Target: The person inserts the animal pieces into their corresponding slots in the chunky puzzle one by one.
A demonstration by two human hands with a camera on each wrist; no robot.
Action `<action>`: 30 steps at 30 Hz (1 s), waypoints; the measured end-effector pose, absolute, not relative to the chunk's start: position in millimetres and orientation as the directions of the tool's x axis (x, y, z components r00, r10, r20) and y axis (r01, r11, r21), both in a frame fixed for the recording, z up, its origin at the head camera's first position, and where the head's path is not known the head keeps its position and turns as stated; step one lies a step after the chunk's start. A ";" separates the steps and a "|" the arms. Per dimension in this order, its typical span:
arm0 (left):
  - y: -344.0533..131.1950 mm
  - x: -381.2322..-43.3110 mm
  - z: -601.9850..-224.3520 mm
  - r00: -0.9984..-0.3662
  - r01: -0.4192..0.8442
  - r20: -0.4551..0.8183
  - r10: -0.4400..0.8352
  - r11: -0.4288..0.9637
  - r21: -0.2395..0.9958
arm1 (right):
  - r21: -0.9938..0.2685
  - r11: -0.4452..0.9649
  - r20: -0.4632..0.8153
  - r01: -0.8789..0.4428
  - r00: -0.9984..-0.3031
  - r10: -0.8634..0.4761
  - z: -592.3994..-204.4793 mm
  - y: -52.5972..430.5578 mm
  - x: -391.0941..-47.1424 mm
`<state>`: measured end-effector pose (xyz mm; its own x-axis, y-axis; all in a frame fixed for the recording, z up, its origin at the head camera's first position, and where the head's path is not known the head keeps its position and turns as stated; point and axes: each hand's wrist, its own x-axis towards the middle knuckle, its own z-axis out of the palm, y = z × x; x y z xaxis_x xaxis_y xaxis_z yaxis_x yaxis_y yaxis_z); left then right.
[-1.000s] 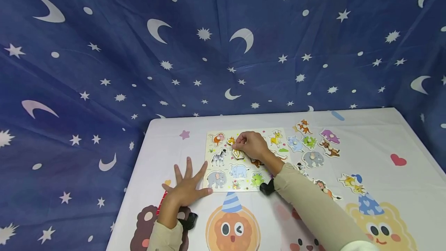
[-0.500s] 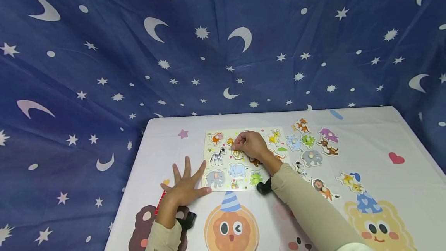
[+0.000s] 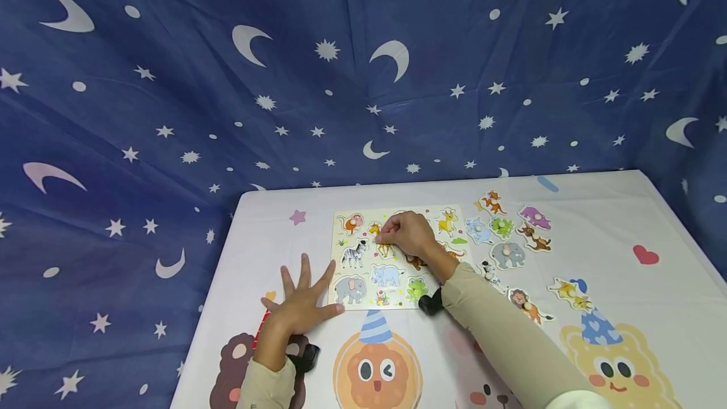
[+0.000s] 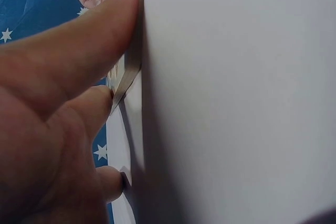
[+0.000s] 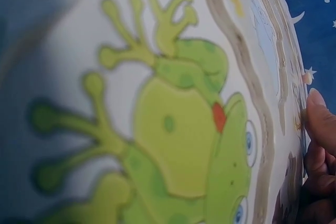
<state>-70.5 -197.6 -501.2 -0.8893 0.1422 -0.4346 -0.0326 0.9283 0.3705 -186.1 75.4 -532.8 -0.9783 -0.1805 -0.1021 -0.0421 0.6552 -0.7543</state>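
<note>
A pale puzzle board (image 3: 369,303) printed with animals lies on the table. My right hand (image 3: 410,235) pinches a giraffe puzzle piece (image 3: 386,251) with thumb and fingertips, at the giraffe's place on the board. The right wrist view shows the right thumb (image 5: 319,119) low at the board surface, with the printed frog (image 5: 173,124) large in front. My left hand (image 3: 301,308) lies with fingers spread on the table at the board's left edge. In the left wrist view, its thumb (image 4: 100,40) rests against the board's side.
Several knobbed animal pieces lie right of the board, among them an elephant (image 3: 508,255), a purple hippo (image 3: 535,217), a lion (image 3: 525,305) and a yellow spotted piece (image 3: 570,294). A blue star-patterned curtain (image 3: 318,93) hangs behind the table's back edge.
The giraffe piece has turned slightly and now sits lower and flatter in its place on the board, still in my right hand. My left hand stays put.
</note>
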 end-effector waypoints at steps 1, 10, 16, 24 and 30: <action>-197.4 -70.6 -501.2 -0.890 -0.032 -0.433 0.144 0.927 0.374 | -0.755 0.654 -0.104 -0.040 -0.978 -0.180 -532.4 75.8 -186.2; -196.1 -70.3 -502.7 -0.884 -0.031 -0.444 0.147 0.929 0.368 | -0.776 0.631 -0.128 -0.016 -0.975 -0.182 -533.1 78.7 -186.9; -194.9 -70.6 -502.1 -0.883 -0.032 -0.445 0.147 0.928 0.372 | -0.802 0.597 -0.138 -0.014 -0.968 -0.208 -528.6 82.8 -186.6; -195.7 -71.5 -499.7 -0.882 -0.035 -0.448 0.144 0.929 0.369 | -0.866 0.496 -0.117 -0.071 -0.933 -0.339 -507.7 99.1 -179.2; -196.0 -70.8 -498.6 -0.885 -0.036 -0.443 0.142 0.929 0.368 | -0.860 0.503 -0.096 -0.089 -0.939 -0.331 -484.3 130.0 -170.6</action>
